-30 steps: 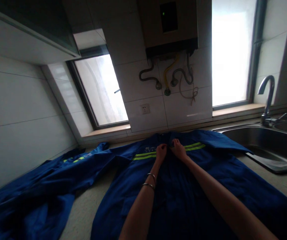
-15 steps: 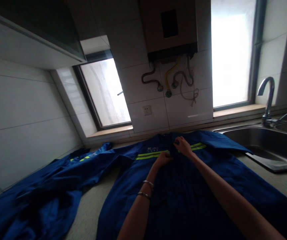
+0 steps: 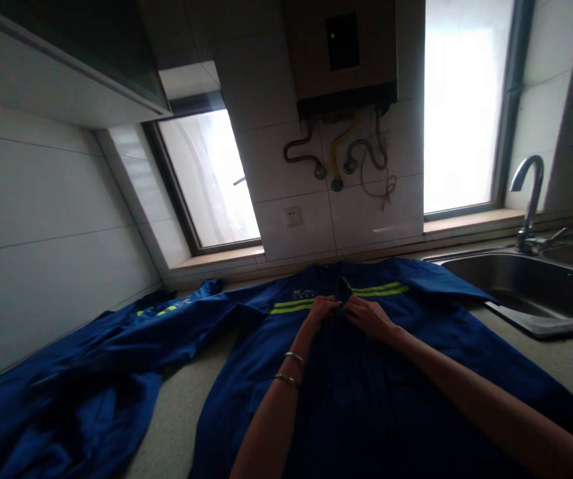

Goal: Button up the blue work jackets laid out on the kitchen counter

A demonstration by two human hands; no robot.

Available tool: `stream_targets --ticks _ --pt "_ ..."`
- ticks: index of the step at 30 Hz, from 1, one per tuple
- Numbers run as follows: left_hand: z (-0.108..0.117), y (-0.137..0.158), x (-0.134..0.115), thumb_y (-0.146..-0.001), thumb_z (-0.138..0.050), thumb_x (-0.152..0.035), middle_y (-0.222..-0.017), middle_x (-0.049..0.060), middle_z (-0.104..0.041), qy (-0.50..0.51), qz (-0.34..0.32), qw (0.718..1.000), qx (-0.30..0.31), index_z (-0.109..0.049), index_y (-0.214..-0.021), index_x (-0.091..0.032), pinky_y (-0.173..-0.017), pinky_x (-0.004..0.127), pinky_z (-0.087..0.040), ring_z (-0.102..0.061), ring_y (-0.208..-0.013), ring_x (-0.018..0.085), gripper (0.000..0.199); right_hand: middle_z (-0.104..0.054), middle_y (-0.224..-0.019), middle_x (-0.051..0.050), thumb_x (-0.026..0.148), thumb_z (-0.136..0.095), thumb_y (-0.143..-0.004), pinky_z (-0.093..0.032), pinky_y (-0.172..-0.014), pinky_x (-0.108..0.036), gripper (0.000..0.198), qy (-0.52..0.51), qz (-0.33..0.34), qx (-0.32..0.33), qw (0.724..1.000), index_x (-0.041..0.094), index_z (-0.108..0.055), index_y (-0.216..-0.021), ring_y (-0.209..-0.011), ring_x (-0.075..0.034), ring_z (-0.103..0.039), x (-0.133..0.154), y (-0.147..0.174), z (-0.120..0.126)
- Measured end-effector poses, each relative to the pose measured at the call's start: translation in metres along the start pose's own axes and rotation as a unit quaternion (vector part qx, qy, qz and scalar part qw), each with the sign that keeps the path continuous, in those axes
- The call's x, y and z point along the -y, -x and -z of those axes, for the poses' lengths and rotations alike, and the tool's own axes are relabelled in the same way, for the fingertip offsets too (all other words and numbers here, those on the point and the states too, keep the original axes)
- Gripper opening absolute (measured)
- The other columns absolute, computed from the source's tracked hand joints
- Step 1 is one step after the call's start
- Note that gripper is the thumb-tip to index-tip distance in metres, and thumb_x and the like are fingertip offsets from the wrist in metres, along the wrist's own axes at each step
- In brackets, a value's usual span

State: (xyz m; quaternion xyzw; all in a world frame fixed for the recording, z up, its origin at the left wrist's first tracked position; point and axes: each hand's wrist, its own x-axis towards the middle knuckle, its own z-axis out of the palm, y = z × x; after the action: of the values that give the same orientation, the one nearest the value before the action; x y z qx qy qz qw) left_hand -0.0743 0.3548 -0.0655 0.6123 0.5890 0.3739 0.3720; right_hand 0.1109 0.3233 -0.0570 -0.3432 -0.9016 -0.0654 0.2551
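Note:
A dark blue work jacket (image 3: 251, 372) with yellow-green stripes and a small white print on its chest lies spread over the counter, collar toward the wall. At the chest, my left hand (image 3: 323, 311) pinches one front edge near the stripes; two bracelets circle that wrist. Right beside it, my right hand (image 3: 366, 315) has its fingers closed on the other front edge, just below the stripes. Between both hands the front edge of the cloth stands up slightly. Any button or zip under the fingertips is too dark and small to make out.
More blue clothing (image 3: 81, 392) with yellow-green stripes lies heaped at the left. A steel sink (image 3: 510, 279) with a tap (image 3: 530, 199) is at the right, close to one sleeve. A water heater (image 3: 343, 60) with pipes hangs on the tiled wall, between two windows.
My right hand has moved down the jacket front from above the stripes to beside my left hand. My left hand has shifted slightly up. The camera view has shifted a little.

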Motion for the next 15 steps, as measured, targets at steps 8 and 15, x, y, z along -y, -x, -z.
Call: stream_targets --ticks 8,15 --pt "-0.0053 0.0027 -0.0052 -0.074 -0.060 -0.035 -0.041 -0.006 -0.039 -0.014 0.012 1.000 -0.013 -0.059 -0.059 -0.015 -0.041 0.019 -0.029 -0.039 -0.040 0.008 0.025 -0.056 -0.103 -0.006 0.026 -0.038 -0.093 -0.037 -0.062 -0.020 0.023 0.069 -0.002 0.042 0.997 0.021 -0.056 -0.106 -0.089 -0.015 -0.055 0.0064 -0.0064 0.0061" --pt "-0.0043 0.0053 -0.0102 -0.076 -0.056 -0.027 -0.041 -0.007 -0.036 -0.023 -0.006 1.000 -0.016 -0.052 -0.054 -0.015 -0.039 0.019 -0.024 -0.031 -0.037 0.006 0.026 -0.055 -0.104 -0.006 0.025 -0.036 -0.093 -0.038 -0.059 -0.020 0.022 0.072 -0.018 0.034 0.997 0.021 -0.055 -0.104 -0.094 -0.016 -0.053 0.0087 -0.0078 0.0040"
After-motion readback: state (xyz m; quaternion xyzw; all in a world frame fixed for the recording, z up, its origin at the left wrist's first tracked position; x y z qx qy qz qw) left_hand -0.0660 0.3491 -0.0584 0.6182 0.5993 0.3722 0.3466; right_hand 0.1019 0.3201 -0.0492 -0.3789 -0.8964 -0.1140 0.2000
